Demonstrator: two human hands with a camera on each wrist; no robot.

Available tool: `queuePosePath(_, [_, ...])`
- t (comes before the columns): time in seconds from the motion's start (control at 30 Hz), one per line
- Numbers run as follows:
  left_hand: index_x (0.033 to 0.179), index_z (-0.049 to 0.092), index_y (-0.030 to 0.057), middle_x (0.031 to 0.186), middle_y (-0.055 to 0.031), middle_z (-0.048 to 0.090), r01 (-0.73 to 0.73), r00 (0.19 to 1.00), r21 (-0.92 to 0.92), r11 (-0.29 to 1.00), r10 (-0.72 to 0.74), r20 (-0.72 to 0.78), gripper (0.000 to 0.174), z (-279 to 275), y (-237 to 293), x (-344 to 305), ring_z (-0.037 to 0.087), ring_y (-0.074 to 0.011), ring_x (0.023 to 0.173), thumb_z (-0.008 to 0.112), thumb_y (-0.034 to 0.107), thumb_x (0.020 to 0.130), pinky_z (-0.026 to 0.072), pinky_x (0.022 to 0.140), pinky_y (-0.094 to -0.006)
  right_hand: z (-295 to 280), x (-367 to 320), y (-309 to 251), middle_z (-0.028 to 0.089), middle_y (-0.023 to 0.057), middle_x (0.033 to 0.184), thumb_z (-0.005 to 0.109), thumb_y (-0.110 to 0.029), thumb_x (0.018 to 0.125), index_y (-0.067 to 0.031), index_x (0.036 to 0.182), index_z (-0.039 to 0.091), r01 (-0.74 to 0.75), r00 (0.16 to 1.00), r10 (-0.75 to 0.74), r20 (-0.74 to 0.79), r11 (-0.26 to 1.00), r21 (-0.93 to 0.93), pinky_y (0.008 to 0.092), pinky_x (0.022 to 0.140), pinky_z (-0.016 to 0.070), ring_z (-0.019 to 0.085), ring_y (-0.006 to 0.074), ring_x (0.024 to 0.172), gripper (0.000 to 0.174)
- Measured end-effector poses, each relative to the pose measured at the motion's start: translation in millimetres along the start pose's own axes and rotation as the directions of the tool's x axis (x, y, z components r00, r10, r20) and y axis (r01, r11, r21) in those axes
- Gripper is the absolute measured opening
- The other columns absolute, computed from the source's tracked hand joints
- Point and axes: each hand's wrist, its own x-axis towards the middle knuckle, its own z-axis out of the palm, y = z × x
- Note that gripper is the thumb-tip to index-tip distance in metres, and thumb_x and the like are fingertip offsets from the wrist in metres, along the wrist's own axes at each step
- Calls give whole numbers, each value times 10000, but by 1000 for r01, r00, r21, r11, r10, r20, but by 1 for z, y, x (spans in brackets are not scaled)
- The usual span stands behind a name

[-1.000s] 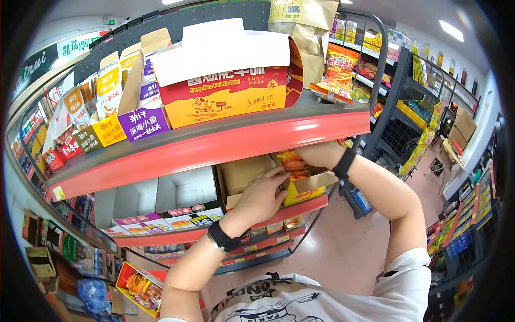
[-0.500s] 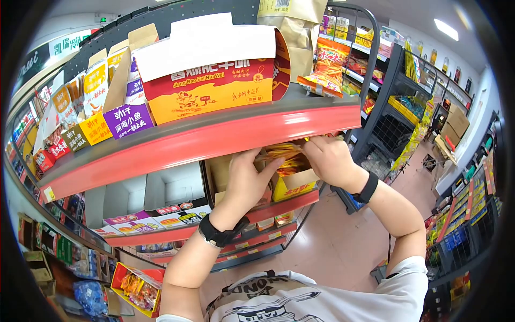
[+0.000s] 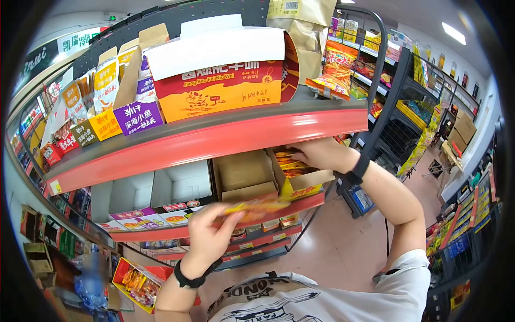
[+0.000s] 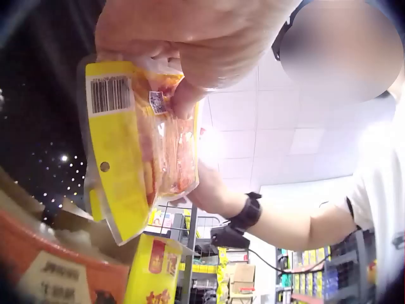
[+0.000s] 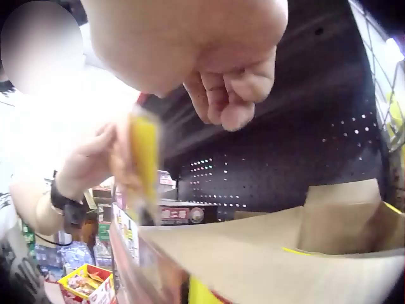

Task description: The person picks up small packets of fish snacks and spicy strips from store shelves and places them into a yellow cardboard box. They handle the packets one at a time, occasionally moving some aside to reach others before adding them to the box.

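Note:
My left hand [image 3: 210, 236] pinches a yellow-edged, clear snack packet [image 3: 256, 208], blurred in the head view, in front of the lower shelf. In the left wrist view the packet [image 4: 174, 145] shows a barcode, with the thumb across its front. My right hand [image 3: 325, 154] reaches under the upper shelf, over the yellow box [image 3: 304, 188] of orange-red packets [image 3: 291, 167]. In the right wrist view the right hand [image 5: 218, 57] has curled fingers above a cardboard flap [image 5: 253, 244], with nothing visible in them. An open brown carton [image 3: 244, 170] stands left of the yellow box.
The red-edged upper shelf [image 3: 214, 138] overhangs the lower boxes and holds a large red-orange box [image 3: 222, 96] and a chip bag [image 3: 337, 67]. Two grey-lined boxes [image 3: 182, 185] stand to the left. A red-yellow box of packets [image 3: 119, 279] is low at the left.
My left hand has come out from the lower shelf toward me, down and left, carrying a packet. The right hand has moved slightly left over the yellow box.

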Motion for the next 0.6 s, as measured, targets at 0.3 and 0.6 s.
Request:
queuePosePath(0.3, [772, 619, -24, 700, -83, 624, 390, 917, -11, 921, -390, -82, 105, -48, -45, -96, 583, -120, 622, 668, 31, 698, 451, 580, -232, 92, 14, 71, 601, 178, 866, 539, -37, 647, 11, 821, 634, 109, 964, -34, 263, 955, -277, 360, 806, 424, 564, 303, 869, 204])
queuePosePath(0.6, [733, 587, -30, 669, -8, 575, 564, 768, -147, 812, -582, -269, 98, -71, -72, -165, 503, -45, 625, 676, -1, 702, 414, 571, -202, 61, 35, 53, 604, 121, 805, 503, -109, 733, -44, 796, 612, -47, 959, 103, 264, 976, -211, 380, 702, 444, 573, 262, 780, 141])
